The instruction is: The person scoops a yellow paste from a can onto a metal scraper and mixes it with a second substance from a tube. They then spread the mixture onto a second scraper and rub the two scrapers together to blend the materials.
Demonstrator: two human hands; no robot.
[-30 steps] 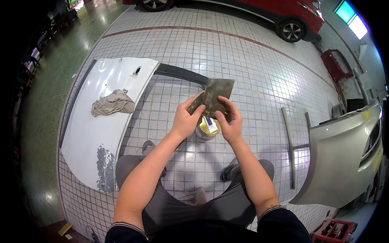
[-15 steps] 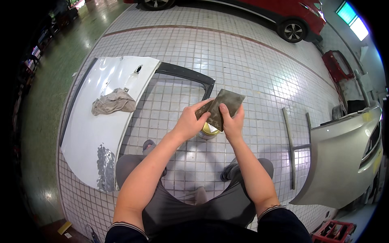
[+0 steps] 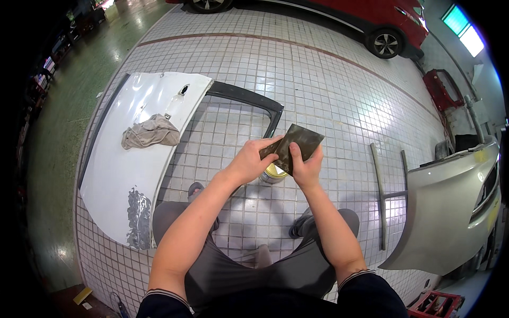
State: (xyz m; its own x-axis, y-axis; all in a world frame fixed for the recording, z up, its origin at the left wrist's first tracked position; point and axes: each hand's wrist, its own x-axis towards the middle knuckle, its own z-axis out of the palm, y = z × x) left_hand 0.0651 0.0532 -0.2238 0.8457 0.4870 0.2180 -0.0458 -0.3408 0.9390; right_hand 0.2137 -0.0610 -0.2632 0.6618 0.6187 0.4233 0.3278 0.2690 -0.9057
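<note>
Two Dark Plates in Hand, Over a Can, With Loose Car Panels Around

Right hand [image 3: 308,165]: closed, thumb flat on the near face of a dark rectangular plate [image 3: 302,144], fingers behind it; the grip appears chosen to steady the plate while leaving its upper end free.

Left hand [image 3: 245,164]: closed in a pinch on a second plate [image 3: 268,150], also dark, mostly covered by the fingers. The two plates meet or overlap in front of the body; whether they press together cannot be told.

Can [image 3: 271,175]: gold-rimmed, on the floor below the plates, partly hidden by them; its spot between the feet probably keeps it within easy reach.

White door [image 3: 106,175]: flat on the floor at the left, outer face up, presumably for access. Bears a grey patch [image 3: 139,220] near its lower end and a crumpled beige cloth [image 3: 151,132] higher up, seemingly parked at arm's length.

Silver panel [image 3: 432,212]: at the right, beside a metal stand [image 3: 379,196] that may support it.

Red panel [image 3: 440,90]: by the wall, upper right.

Red car [image 3: 339,24]: farthest, parked across the top.
</note>
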